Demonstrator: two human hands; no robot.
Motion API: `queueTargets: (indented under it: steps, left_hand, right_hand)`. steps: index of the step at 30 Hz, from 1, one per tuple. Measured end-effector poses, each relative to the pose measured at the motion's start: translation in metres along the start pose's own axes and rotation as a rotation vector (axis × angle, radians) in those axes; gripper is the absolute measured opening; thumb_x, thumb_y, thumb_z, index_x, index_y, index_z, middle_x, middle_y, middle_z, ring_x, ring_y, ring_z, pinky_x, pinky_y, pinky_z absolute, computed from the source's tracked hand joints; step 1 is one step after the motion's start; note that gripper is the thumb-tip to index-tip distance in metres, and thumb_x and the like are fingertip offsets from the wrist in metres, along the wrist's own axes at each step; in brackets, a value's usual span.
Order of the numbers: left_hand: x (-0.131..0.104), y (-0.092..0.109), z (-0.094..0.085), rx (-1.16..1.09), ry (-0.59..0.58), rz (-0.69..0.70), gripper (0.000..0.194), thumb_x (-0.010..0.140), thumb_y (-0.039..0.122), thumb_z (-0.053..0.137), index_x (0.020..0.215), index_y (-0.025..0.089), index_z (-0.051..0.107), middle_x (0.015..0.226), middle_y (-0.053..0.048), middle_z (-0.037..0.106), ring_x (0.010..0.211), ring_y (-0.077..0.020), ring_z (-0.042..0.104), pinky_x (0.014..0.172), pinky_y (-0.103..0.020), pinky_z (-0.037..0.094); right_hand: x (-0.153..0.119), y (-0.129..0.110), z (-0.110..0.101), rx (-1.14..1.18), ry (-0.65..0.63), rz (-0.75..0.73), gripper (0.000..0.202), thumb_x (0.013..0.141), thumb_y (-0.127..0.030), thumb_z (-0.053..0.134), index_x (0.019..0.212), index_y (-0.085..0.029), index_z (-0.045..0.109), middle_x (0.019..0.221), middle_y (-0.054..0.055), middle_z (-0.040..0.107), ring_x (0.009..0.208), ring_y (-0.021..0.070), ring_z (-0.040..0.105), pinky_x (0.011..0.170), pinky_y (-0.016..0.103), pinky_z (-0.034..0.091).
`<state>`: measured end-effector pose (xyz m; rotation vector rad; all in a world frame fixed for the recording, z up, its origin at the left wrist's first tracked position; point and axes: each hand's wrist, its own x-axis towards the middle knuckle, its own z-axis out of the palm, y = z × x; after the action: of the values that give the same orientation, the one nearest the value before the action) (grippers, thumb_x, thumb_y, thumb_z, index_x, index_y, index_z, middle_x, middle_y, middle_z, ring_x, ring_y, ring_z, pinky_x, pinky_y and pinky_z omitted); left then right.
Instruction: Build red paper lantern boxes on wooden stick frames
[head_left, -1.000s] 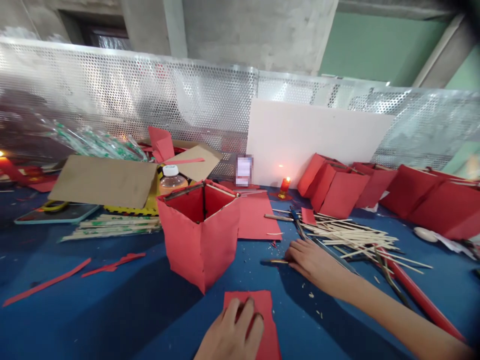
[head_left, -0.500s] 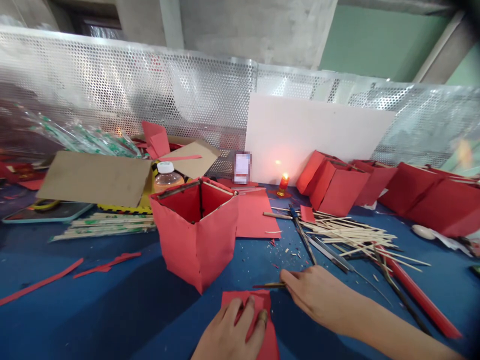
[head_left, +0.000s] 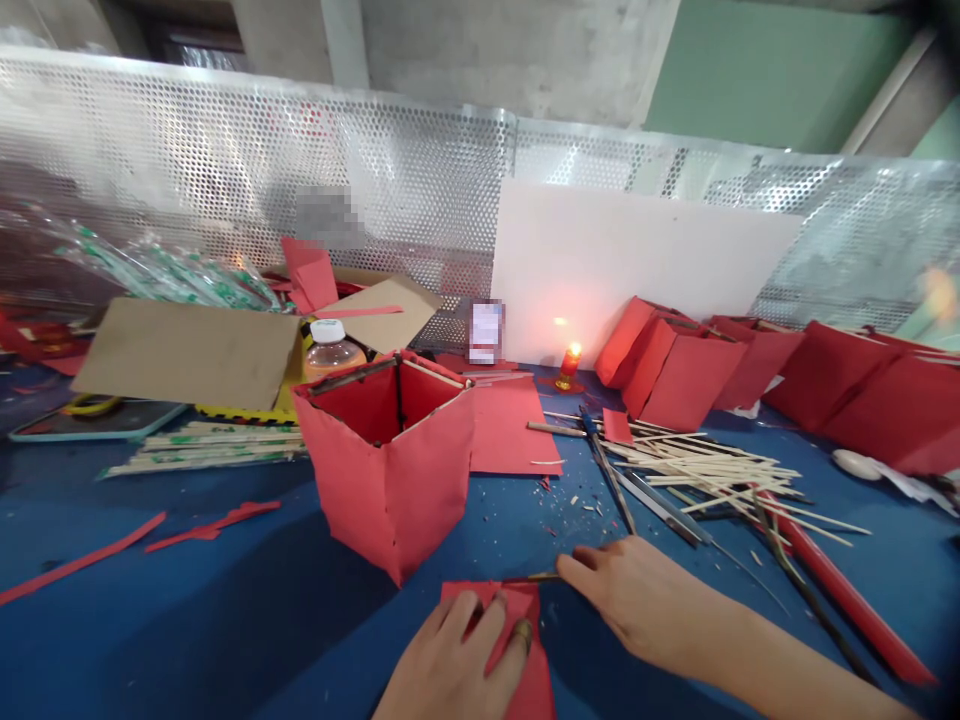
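A folded piece of red paper [head_left: 534, 655] lies on the blue table at the near edge. My left hand [head_left: 461, 655] rests on it with bent fingers, holding it down; a ring-like band shows on one finger. My right hand [head_left: 630, 590] is closed in a pinch on a thin stick [head_left: 541, 577] with a darker tip. The stick's tip lies over the top edge of the red paper; whether it touches cannot be made out. Just beyond stands an open-topped red paper box [head_left: 390, 480] with sticks along its rim.
A lit candle [head_left: 571, 365] burns before a white board [head_left: 637, 260]. Thin wooden sticks [head_left: 712, 465], metal tools [head_left: 660, 505] and a red tube [head_left: 840, 590] lie right. Several red boxes [head_left: 682, 375] stand behind. A bottle [head_left: 330, 350], cardboard [head_left: 187, 350] and paper strips [head_left: 217, 525] are left.
My right hand has shifted slightly left and down, bringing the stick's tip over the top edge of the red paper. My left hand has stayed on the paper.
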<state>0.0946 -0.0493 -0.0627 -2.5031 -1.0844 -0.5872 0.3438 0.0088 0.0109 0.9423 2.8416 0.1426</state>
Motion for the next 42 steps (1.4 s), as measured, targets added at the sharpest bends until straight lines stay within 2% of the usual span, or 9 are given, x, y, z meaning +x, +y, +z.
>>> queueTargets:
  steps: [3, 5, 7, 12, 17, 27, 29, 33, 42]
  left_hand:
    - [0.001, 0.001, 0.002, 0.015, 0.035, 0.004, 0.026, 0.103, 0.026, 0.046, 0.114, 0.023, 0.069, 0.104, -0.002, 0.072, 0.088, -0.0212, 0.058, 0.073, -0.032, 0.048]
    - [0.002, 0.001, 0.002, 0.032, 0.033, 0.051, 0.028, 0.104, 0.022, 0.042, 0.116, 0.02, 0.068, 0.11, -0.003, 0.073, 0.096, -0.0212, 0.062, 0.078, -0.032, 0.05]
    - [0.003, 0.001, 0.001, 0.044, 0.035, 0.087, 0.031, 0.105, 0.021, 0.038, 0.118, 0.017, 0.067, 0.113, -0.003, 0.074, 0.101, -0.0203, 0.064, 0.081, -0.031, 0.051]
    - [0.006, 0.001, -0.002, 0.046, 0.039, 0.103, 0.033, 0.105, 0.018, 0.035, 0.116, 0.017, 0.067, 0.113, -0.002, 0.076, 0.098, -0.0182, 0.068, 0.08, -0.03, 0.053]
    - [0.005, 0.001, 0.0, 0.065, -0.022, 0.126, 0.034, 0.101, 0.011, 0.039, 0.12, 0.016, 0.067, 0.116, -0.004, 0.075, 0.101, -0.0195, 0.068, 0.081, -0.03, 0.055]
    - [0.003, 0.007, 0.002, 0.094, -0.039, 0.12, 0.037, 0.095, 0.007, 0.041, 0.12, 0.016, 0.066, 0.117, -0.005, 0.075, 0.101, -0.0211, 0.068, 0.082, -0.032, 0.056]
    - [0.0, 0.01, 0.006, 0.088, -0.036, 0.098, 0.037, 0.095, 0.008, 0.042, 0.12, 0.016, 0.067, 0.118, -0.006, 0.074, 0.104, -0.0213, 0.067, 0.083, -0.032, 0.056]
    - [-0.001, 0.015, 0.012, 0.079, 0.046, 0.04, 0.031, 0.098, 0.014, 0.044, 0.113, 0.019, 0.07, 0.114, -0.005, 0.074, 0.103, -0.0216, 0.065, 0.083, -0.033, 0.055]
    - [0.01, 0.016, 0.003, 0.056, 0.101, -0.002, 0.034, 0.105, 0.021, 0.038, 0.105, 0.019, 0.073, 0.107, -0.003, 0.075, 0.096, -0.0215, 0.064, 0.077, -0.033, 0.052]
  right_hand:
    - [-0.001, -0.003, 0.004, -0.005, 0.004, 0.016, 0.05, 0.068, 0.0, 0.055, 0.112, -0.022, 0.049, 0.084, 0.003, 0.069, 0.061, 0.0207, 0.065, 0.049, 0.035, 0.013]
    - [-0.002, -0.003, 0.006, 0.004, 0.013, 0.023, 0.054, 0.068, 0.001, 0.054, 0.117, -0.022, 0.049, 0.088, 0.003, 0.07, 0.065, 0.0209, 0.067, 0.05, 0.035, 0.014]
    - [-0.003, -0.003, 0.007, 0.032, 0.018, 0.025, 0.052, 0.071, 0.001, 0.053, 0.117, -0.023, 0.049, 0.089, 0.002, 0.07, 0.068, 0.0207, 0.067, 0.051, 0.035, 0.016]
    - [-0.005, 0.002, 0.01, 0.142, 0.005, 0.045, 0.039, 0.075, 0.001, 0.049, 0.105, -0.023, 0.05, 0.089, 0.002, 0.069, 0.065, 0.0195, 0.066, 0.051, 0.034, 0.02]
    - [-0.005, 0.002, 0.01, 0.159, 0.017, 0.059, 0.037, 0.077, 0.001, 0.049, 0.105, -0.023, 0.05, 0.089, 0.002, 0.069, 0.064, 0.0194, 0.065, 0.051, 0.034, 0.019]
    - [-0.004, 0.004, 0.013, 0.146, 0.03, 0.037, 0.04, 0.077, 0.001, 0.051, 0.108, -0.024, 0.051, 0.088, 0.001, 0.069, 0.064, 0.0185, 0.067, 0.051, 0.034, 0.018]
    - [-0.004, 0.007, 0.01, 0.15, 0.022, 0.037, 0.04, 0.077, 0.001, 0.051, 0.108, -0.024, 0.052, 0.087, 0.001, 0.069, 0.065, 0.0187, 0.067, 0.051, 0.034, 0.018]
    - [-0.005, 0.011, 0.003, 0.163, -0.003, 0.041, 0.039, 0.079, -0.001, 0.051, 0.111, -0.024, 0.054, 0.087, 0.001, 0.071, 0.067, 0.0188, 0.067, 0.052, 0.034, 0.019]
    - [-0.011, 0.016, 0.004, 0.18, -0.007, 0.013, 0.045, 0.08, 0.0, 0.051, 0.118, -0.024, 0.057, 0.09, 0.003, 0.073, 0.071, 0.0195, 0.07, 0.053, 0.033, 0.024]
